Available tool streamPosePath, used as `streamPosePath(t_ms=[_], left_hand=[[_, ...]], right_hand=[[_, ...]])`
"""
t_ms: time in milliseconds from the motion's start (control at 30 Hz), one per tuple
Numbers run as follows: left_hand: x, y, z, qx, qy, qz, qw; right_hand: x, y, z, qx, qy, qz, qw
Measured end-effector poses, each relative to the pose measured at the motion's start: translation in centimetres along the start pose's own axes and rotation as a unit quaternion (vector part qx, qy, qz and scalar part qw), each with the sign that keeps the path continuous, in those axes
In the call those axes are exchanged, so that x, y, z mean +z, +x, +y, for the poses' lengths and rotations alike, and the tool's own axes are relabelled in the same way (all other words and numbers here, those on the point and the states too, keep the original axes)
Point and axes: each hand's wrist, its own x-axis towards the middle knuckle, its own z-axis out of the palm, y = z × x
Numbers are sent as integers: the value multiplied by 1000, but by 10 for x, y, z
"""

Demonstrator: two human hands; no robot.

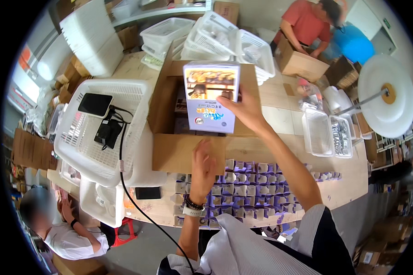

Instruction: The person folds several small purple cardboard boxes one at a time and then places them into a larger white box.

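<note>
My right hand point(247, 112) grips a light purple printed box point(211, 120) by its right edge, thumb across the front. The box is held upright above an open cardboard carton point(188, 153), whose flaps stand folded outward. Part of the carton's inside is hidden behind the box. In front of the carton's near flap is my left hand point(203, 158), slightly blurred, holding nothing, its fingers loosely bent and apart. Below it, rows of small open purple boxes point(243, 190) cover the near side of the table.
A white plastic basket point(140, 98) on the left holds a black device and cables; a black cord runs from there toward me. White baskets point(165, 30) stack at the back. One person point(303, 25) works at a carton far right; another person point(73, 238) sits lower left.
</note>
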Motion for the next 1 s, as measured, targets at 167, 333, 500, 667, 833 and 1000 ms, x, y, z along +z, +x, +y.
streamPosePath(t_ms=[167, 333, 500, 667, 833, 1000], left_hand=[[14, -43, 68, -69, -356, 21, 932], [64, -91, 128, -122, -208, -72, 968], [124, -143, 142, -147, -186, -114, 965], [171, -179, 153, -107, -193, -209, 953], [212, -186, 178, -45, -298, -250, 920], [249, -200, 179, -163, -240, -256, 922]], right_hand=[[-55, -127, -31, 120, 214, 52, 968], [-96, -251, 4, 147, 273, 78, 948], [-154, -357, 29, 216, 318, 85, 919], [-231, -444, 31, 205, 332, 148, 909], [-265, -526, 38, 115, 252, 184, 943], [-259, -559, 17, -81, -44, 338, 937]])
